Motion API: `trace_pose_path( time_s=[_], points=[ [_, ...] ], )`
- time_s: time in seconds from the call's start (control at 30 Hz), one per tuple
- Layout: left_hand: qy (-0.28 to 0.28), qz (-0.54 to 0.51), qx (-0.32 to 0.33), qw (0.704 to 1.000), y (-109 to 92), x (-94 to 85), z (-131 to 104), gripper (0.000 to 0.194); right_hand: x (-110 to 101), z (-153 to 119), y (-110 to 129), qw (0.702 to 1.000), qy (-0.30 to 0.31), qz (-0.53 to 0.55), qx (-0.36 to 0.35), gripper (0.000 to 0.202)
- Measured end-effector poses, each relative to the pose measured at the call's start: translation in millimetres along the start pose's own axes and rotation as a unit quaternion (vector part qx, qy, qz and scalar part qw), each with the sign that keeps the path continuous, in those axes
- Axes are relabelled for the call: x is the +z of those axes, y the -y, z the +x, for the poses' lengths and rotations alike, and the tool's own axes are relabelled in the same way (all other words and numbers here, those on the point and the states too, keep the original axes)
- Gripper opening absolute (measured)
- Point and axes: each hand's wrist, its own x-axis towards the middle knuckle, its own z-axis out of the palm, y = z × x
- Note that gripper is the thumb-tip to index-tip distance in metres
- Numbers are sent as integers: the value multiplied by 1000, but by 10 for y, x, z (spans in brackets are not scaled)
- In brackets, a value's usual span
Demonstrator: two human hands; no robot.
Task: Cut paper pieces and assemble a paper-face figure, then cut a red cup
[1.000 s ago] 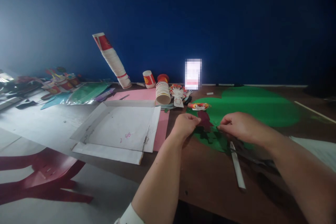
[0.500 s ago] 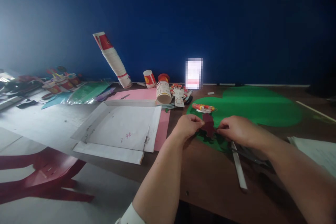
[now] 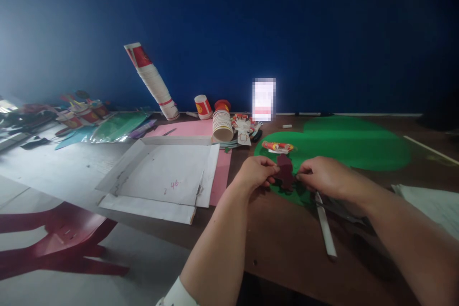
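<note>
A small dark maroon paper cutout (image 3: 286, 172) with a wavy outline is held above the near end of a green sheet (image 3: 344, 146). My left hand (image 3: 258, 171) pinches its left edge between thumb and fingers. At its lower right edge my right hand (image 3: 315, 174) is closed, with thumb and finger pressed together on the cutout. Just beyond the cutout lies a red and yellow printed piece (image 3: 278, 147) on the green sheet. Below my right hand a white strip-like tool (image 3: 326, 227) rests on the brown table, beside scissors (image 3: 346, 213) partly hidden under the forearm.
To the left is a shallow white cardboard tray (image 3: 158, 167) on a pink sheet (image 3: 224, 172). Paper cups (image 3: 223, 126) and a tall leaning cup stack (image 3: 154, 81) stand by the blue wall. Papers (image 3: 428, 208) lie at right; a red chair (image 3: 68, 234) stands lower left.
The maroon cutout has tilted slightly between my hands, and the fingers of my left hand have shifted a little beneath its edge. The view has moved very slightly.
</note>
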Motion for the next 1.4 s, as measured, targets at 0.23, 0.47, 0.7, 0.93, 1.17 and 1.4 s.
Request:
trace_pose_path(
  time_s=[0.23,0.47,0.7,0.93,1.17,1.4],
  points=[
    [-38,-50,62,996,-26,-4,-13,10,-31,29,-30,996,-15,85,31,24],
    [-49,-88,132,986,-45,-1,-11,16,-50,25,-28,997,-13,69,32,25],
    [-40,-88,145,985,-50,1,-18,17,-47,24,-47,997,-14,67,27,21],
    [-32,-79,148,985,-41,-2,-17,17,-39,38,-49,997,-17,63,31,17],
    [-55,-60,120,989,-33,-6,-8,14,-63,7,-13,998,1,52,30,26],
    [-83,-62,75,992,-40,-25,-6,12,-40,13,-33,997,10,67,31,26]
  ],
)
